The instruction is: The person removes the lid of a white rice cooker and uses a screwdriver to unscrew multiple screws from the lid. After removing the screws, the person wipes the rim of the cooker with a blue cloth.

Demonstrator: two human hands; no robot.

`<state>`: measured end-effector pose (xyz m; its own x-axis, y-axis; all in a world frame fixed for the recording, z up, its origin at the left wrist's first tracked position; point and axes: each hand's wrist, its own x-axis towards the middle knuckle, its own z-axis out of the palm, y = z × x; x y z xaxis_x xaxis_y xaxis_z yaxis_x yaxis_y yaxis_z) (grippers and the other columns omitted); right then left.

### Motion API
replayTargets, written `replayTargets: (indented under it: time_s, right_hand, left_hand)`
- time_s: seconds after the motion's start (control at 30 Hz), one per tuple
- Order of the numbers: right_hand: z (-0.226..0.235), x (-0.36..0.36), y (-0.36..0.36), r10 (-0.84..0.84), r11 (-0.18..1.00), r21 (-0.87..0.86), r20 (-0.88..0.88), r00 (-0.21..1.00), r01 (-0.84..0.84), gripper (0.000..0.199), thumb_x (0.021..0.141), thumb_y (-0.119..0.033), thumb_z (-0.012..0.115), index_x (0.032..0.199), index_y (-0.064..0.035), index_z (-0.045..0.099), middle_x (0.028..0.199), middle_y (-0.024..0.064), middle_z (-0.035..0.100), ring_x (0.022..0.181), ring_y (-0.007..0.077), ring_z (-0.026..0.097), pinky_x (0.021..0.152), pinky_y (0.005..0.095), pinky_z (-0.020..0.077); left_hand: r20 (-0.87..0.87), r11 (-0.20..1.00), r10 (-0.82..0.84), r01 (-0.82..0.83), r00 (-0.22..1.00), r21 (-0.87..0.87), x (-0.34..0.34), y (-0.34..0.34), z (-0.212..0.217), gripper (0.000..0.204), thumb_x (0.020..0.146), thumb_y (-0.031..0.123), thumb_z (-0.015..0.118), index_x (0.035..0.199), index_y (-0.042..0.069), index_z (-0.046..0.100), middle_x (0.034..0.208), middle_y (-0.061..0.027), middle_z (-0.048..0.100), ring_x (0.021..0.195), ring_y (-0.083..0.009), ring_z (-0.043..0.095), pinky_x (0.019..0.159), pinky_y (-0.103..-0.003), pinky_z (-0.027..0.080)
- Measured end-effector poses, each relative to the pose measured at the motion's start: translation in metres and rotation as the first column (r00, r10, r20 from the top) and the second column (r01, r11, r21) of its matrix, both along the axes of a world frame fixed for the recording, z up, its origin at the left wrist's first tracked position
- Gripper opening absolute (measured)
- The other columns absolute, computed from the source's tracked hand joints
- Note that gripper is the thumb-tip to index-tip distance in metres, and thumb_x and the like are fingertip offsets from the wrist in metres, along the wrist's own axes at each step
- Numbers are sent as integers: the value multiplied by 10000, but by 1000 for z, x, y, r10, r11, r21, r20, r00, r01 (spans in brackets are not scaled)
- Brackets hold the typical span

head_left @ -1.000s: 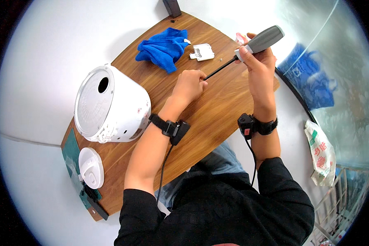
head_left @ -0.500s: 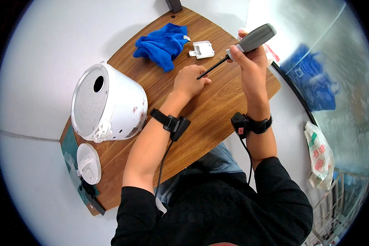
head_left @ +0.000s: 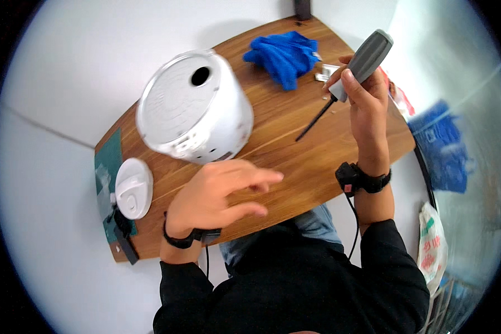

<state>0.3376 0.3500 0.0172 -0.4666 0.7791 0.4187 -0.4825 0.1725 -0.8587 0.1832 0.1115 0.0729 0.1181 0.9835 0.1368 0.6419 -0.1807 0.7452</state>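
My right hand (head_left: 363,100) grips a screwdriver (head_left: 350,75) by its grey handle, the dark shaft pointing down-left over the wooden table (head_left: 295,167). My left hand (head_left: 220,195) hovers open, fingers spread, just in front of an overturned white rice cooker body (head_left: 192,111) whose round base with a dark hole faces up. The hand holds nothing and does not clearly touch the cooker.
A blue cloth (head_left: 284,55) lies at the far side of the table, a small white part (head_left: 325,72) beside it. A white lid piece (head_left: 132,188) rests on a green mat (head_left: 108,167) at the left end. Blue and white bags (head_left: 440,150) sit on the floor to the right.
My left hand left the screwdriver shaft and swung back left to the cooker. My right hand raised the screwdriver. The view shifted, bringing the cooker nearer the centre.
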Motion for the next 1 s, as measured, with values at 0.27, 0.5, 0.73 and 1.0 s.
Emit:
replayTargets:
  time_s: [0.27,0.5,0.73,1.0]
  right_hand:
    - [30,-68,-60,368,905,184,110,923,-383,384,903,-172,692,1209,23,566,948,180,720,824,189,700,785,334,542]
    - [37,-100,-93,415,894,134,109,903,-427,386,901,-166,697,1213,20,565,824,130,720,885,235,728,794,357,555]
    - [37,-104,-93,386,898,162,156,909,-409,393,907,-188,681,1203,46,570,747,149,699,811,266,736,816,403,571]
    - [58,-107,-92,342,902,232,128,931,-363,442,979,-267,626,1265,57,534,794,98,670,694,149,668,570,228,410]
  left_hand:
    - [-111,773,582,-506,805,384,-90,-87,20,631,636,218,885,1188,15,655,1201,-127,636,1158,-256,582,1009,-363,432]
    - [-144,814,542,-475,828,335,-136,-69,1,617,588,-52,799,1177,97,690,1303,-109,631,1248,-297,568,1079,-403,445]
    - [-4,756,582,-539,813,371,-139,-65,-9,597,568,5,839,1142,102,706,1085,-69,701,1020,-247,634,1004,-365,469]
    - [-96,779,527,-435,844,452,-111,-50,-8,580,538,267,921,1067,113,738,827,-24,599,820,-205,598,777,-325,497]
